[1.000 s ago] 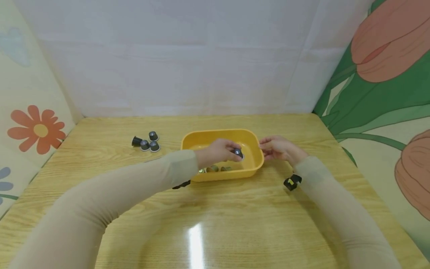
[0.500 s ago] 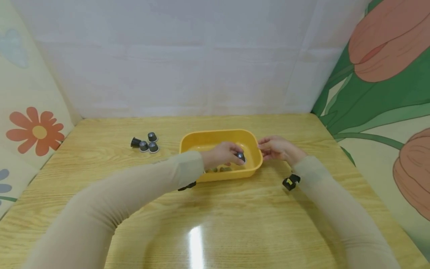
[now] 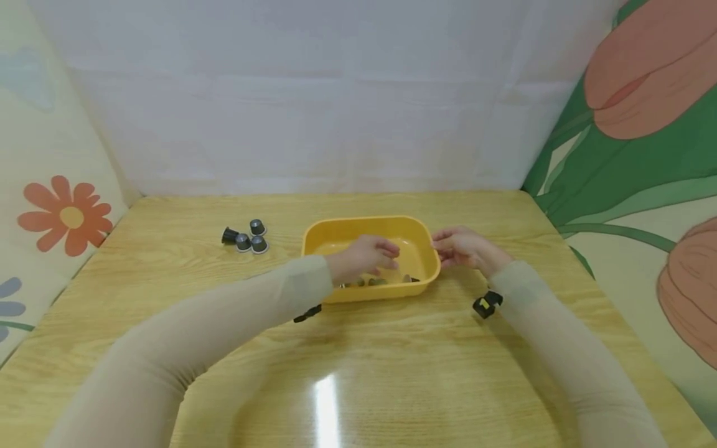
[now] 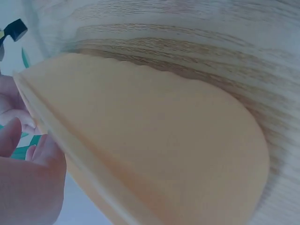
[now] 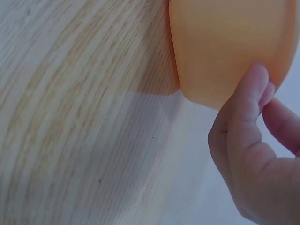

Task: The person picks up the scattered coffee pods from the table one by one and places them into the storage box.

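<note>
Dark capsules point(image 3: 243, 242) sit clustered on the table point(image 3: 392, 348) left of the yellow tray point(image 3: 386, 291) — three standing, the leftmost on its side — well apart from the left hand point(image 3: 364, 257), the nearer one, which hangs over the tray, fingers apart, gripping nothing visible. The tray's long axis runs left to right; the right hand point(image 3: 466, 247) touches its right end, whether pinching I cannot tell
</note>
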The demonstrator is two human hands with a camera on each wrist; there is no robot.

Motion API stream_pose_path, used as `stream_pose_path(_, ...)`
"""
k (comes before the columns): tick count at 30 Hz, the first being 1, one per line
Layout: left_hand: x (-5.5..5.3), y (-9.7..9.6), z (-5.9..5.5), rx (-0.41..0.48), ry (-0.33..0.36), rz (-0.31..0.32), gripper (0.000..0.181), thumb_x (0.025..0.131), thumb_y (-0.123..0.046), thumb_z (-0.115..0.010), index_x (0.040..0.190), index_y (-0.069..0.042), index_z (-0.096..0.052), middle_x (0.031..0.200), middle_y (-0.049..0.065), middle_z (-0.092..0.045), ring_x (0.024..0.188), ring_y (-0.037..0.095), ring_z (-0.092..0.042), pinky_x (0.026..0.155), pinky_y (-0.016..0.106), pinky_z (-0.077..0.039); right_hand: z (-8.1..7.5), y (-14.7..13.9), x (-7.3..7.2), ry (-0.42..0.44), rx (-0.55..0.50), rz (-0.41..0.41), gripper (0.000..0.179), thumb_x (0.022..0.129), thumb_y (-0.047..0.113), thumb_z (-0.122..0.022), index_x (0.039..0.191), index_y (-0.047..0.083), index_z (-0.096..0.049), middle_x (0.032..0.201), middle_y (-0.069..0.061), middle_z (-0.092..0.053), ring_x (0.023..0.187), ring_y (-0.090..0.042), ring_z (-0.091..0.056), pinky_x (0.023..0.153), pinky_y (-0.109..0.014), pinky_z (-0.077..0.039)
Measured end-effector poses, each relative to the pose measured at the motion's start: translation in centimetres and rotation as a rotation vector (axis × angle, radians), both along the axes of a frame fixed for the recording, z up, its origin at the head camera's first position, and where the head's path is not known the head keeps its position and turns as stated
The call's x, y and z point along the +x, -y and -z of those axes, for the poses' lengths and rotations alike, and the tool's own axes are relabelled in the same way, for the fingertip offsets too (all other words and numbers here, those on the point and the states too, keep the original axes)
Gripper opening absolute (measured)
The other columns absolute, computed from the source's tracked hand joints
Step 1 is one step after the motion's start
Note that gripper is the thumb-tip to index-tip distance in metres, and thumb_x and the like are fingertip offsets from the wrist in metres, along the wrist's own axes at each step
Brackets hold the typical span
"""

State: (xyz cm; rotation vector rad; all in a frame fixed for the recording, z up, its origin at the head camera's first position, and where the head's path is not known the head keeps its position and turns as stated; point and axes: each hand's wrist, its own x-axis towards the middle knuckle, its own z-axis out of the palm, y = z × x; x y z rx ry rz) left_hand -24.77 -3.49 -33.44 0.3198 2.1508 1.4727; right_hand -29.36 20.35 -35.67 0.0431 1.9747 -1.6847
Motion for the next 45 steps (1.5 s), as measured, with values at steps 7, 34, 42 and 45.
stream_pose_path(7, 0.6, 1.5, -0.3, 0.014, -0.068, -0.045, 0.042, 0.094, -0.004, -0.063, 0.133, 0.005, -0.052, 0.133, 0.019, -0.057, 0.117, 0.03, -0.057, 0.098, 0.048, -0.047, 0.1, -0.3, 0.1, -0.007, -0.015, -0.002, 0.031, 0.101, 0.002, -0.045, 0.129, -0.011, -0.039, 0.08, -0.002, -0.06, 0.069, -0.012, -0.059, 0.063, -0.027, -0.056)
stream_pose_path(34, 2.2, 9.0, -0.4, 0.03, -0.162, -0.198, 0.039, 0.097, -0.007, -0.059, 0.134, 0.006, -0.051, 0.138, 0.022, -0.051, 0.124, 0.034, -0.052, 0.1, 0.047, -0.045, -0.1, 0.0, 0.1, 0.02, -0.017, -0.005, 0.024, 0.102, 0.002, -0.043, 0.124, -0.009, -0.042, 0.081, -0.003, -0.058, 0.07, -0.012, -0.058, 0.065, -0.027, -0.055)
stream_pose_path(42, 2.3, 10.2, 0.0, 0.025, -0.169, -0.249, 0.038, 0.098, -0.009, -0.058, 0.133, 0.005, -0.052, 0.137, 0.022, -0.052, 0.126, 0.034, -0.05, 0.101, 0.047, -0.044, 0.0, 0.1, 0.1, 0.02, -0.024, 0.001, 0.025, 0.101, 0.002, -0.045, 0.123, -0.009, -0.042, 0.08, -0.002, -0.058, 0.069, -0.012, -0.058, 0.064, -0.026, -0.055)
stream_pose_path(45, 2.4, 10.6, -0.1, 0.007, -0.186, -0.254, 0.038, 0.099, -0.01, -0.057, 0.133, 0.005, -0.051, 0.137, 0.023, -0.052, 0.125, 0.035, -0.05, 0.103, 0.047, -0.043, -0.1, 0.0, 0.2, 0.016, -0.025, -0.002, 0.024, 0.101, 0.001, -0.044, 0.123, -0.009, -0.042, 0.08, -0.002, -0.058, 0.069, -0.012, -0.058, 0.064, -0.026, -0.056)
